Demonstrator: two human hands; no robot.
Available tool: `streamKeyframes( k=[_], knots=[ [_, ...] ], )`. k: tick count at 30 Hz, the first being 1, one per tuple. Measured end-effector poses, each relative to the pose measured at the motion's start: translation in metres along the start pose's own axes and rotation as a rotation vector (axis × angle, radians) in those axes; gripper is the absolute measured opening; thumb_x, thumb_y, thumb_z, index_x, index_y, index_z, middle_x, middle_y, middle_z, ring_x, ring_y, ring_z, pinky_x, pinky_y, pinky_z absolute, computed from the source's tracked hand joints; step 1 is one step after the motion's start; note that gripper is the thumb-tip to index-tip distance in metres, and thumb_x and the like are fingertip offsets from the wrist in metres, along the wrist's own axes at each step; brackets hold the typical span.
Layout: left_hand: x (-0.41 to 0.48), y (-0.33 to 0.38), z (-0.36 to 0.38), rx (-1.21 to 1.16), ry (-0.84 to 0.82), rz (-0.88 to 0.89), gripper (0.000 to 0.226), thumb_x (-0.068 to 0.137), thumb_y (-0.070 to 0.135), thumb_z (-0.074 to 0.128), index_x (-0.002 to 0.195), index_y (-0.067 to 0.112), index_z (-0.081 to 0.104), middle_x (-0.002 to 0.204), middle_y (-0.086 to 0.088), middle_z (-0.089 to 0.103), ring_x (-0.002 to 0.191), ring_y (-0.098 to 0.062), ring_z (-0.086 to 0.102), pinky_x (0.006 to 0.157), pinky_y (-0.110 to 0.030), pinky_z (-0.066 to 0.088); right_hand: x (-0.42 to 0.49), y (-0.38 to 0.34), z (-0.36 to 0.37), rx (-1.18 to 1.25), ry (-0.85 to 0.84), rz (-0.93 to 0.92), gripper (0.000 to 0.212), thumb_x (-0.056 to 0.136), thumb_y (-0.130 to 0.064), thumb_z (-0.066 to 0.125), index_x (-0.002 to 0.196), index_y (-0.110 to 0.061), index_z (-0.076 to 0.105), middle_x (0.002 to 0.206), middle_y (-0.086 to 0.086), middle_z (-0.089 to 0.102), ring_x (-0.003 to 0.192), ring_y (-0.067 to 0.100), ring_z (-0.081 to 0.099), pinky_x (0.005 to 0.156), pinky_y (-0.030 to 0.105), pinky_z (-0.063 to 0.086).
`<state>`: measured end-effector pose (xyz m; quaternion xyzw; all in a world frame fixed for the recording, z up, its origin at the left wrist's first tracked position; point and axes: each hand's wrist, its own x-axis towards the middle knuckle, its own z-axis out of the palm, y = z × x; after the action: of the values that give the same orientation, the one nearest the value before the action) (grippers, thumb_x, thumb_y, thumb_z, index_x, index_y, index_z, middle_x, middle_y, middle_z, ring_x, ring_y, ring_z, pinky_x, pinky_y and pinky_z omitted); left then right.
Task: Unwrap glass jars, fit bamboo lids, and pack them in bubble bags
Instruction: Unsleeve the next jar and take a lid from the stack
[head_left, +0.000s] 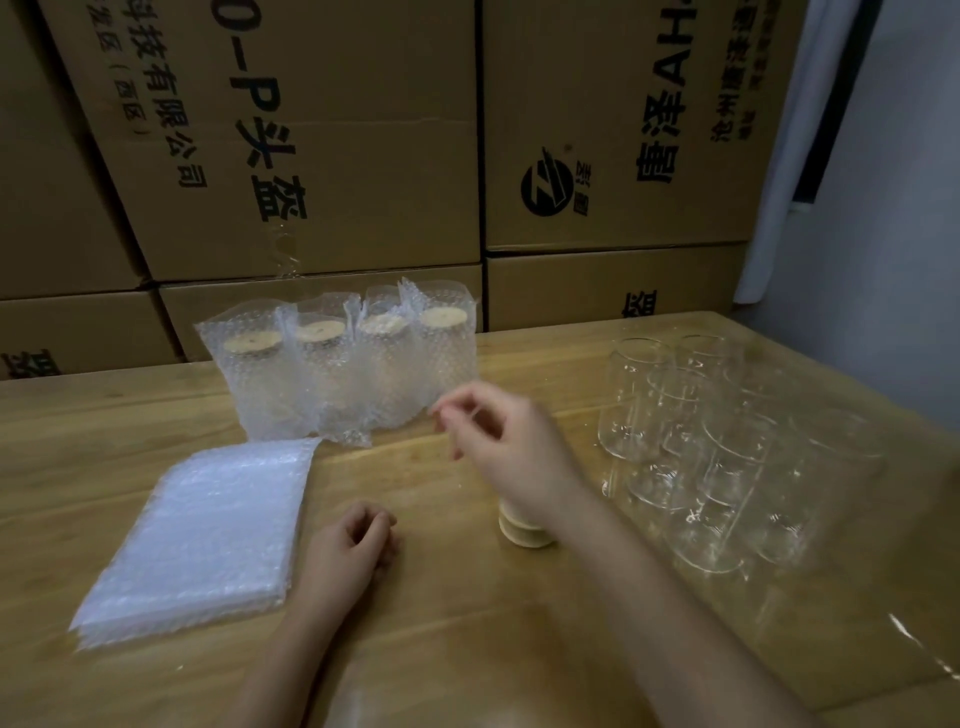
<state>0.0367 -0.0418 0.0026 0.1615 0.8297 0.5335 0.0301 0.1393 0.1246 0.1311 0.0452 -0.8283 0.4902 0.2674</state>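
Right hand (498, 441) hovers above the bench (441, 639), grip blurred, fingertips nearly meeting; I cannot tell whether it pinches anything. Left hand (348, 545) rests loosely curled, empty. Bare jars (701, 447) stand right, lids (524, 532) under the wrist, bagged jars (343, 369) behind, flat bags (202, 535) left.

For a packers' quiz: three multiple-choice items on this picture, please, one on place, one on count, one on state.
1. The flat bubble bags lie: A) left of the left hand B) among the unbagged jars C) on a carton.
2. How many bagged jars stand at the back? A) two B) four C) six.
3. The unbagged jars are: A) lidded B) lidless C) lying flat.
Key: A, the stack sits beside that hand; B, four lids show through the bags; B, their tops are open.
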Motion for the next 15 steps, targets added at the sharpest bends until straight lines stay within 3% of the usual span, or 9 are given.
streamKeyframes(
  k=[3, 6, 8, 10, 13, 15],
  knots=[
    [0.002, -0.003, 0.0, 0.006, -0.012, -0.007, 0.022, 0.097, 0.02, 0.053, 0.078, 0.017, 0.064, 0.062, 0.001, 0.068, 0.045, -0.006, 0.054, 0.047, -0.019, 0.044, 0.032, -0.005, -0.049, -0.39, 0.215, 0.016, 0.014, 0.095, -0.029, 0.051, 0.101, -0.026, 0.063, 0.102, -0.014, 0.059, 0.055, 0.001, 0.051, 0.049, 0.018, 0.045],
    [0.004, -0.005, -0.001, 0.024, -0.021, -0.011, 0.022, 0.097, 0.021, 0.053, 0.078, 0.018, 0.065, 0.064, -0.001, 0.069, 0.046, -0.009, 0.056, 0.052, -0.027, 0.046, 0.065, 0.017, -0.082, -0.793, 0.207, 0.38, 0.029, 0.096, -0.033, 0.046, 0.116, -0.015, 0.058, 0.13, 0.007, 0.048, 0.079, 0.019, 0.061, 0.066, 0.032, 0.051],
    [0.004, -0.006, -0.001, 0.022, -0.024, -0.012, 0.022, 0.096, 0.02, 0.053, 0.077, 0.018, 0.064, 0.064, -0.001, 0.069, 0.046, -0.008, 0.056, 0.053, -0.027, 0.046, 0.078, 0.038, -0.09, -0.916, 0.058, 0.622, 0.027, 0.096, -0.029, 0.045, 0.102, -0.008, 0.06, 0.129, 0.016, 0.053, 0.091, 0.029, 0.062, 0.066, 0.031, 0.047],
    [0.004, -0.006, -0.001, 0.021, -0.023, -0.005, 0.022, 0.096, 0.019, 0.054, 0.077, 0.018, 0.064, 0.064, -0.002, 0.069, 0.046, -0.009, 0.055, 0.054, -0.028, 0.046, 0.082, 0.052, -0.091, -0.938, -0.07, 0.744, 0.02, 0.095, -0.022, 0.045, 0.088, -0.008, 0.057, 0.118, 0.017, 0.061, 0.094, 0.03, 0.063, 0.069, 0.031, 0.047],
    [0.005, -0.007, -0.001, 0.026, -0.029, -0.003, 0.022, 0.096, 0.02, 0.053, 0.077, 0.018, 0.064, 0.065, -0.001, 0.069, 0.047, -0.009, 0.055, 0.053, -0.027, 0.046, 0.087, 0.064, -0.089, -0.948, -0.088, 0.82, 0.028, 0.093, -0.011, 0.041, 0.111, -0.003, 0.06, 0.124, 0.02, 0.058, 0.096, 0.03, 0.063, 0.074, 0.032, 0.048],
    [0.005, -0.008, -0.001, 0.017, -0.027, 0.0, 0.023, 0.095, 0.02, 0.054, 0.076, 0.018, 0.065, 0.064, -0.002, 0.068, 0.047, -0.009, 0.055, 0.053, -0.028, 0.045, 0.088, 0.069, -0.082, -0.963, -0.074, 0.813, 0.031, 0.092, -0.005, 0.039, 0.115, 0.0, 0.06, 0.128, 0.021, 0.055, 0.103, 0.032, 0.062, 0.072, 0.031, 0.046]
  ],
)
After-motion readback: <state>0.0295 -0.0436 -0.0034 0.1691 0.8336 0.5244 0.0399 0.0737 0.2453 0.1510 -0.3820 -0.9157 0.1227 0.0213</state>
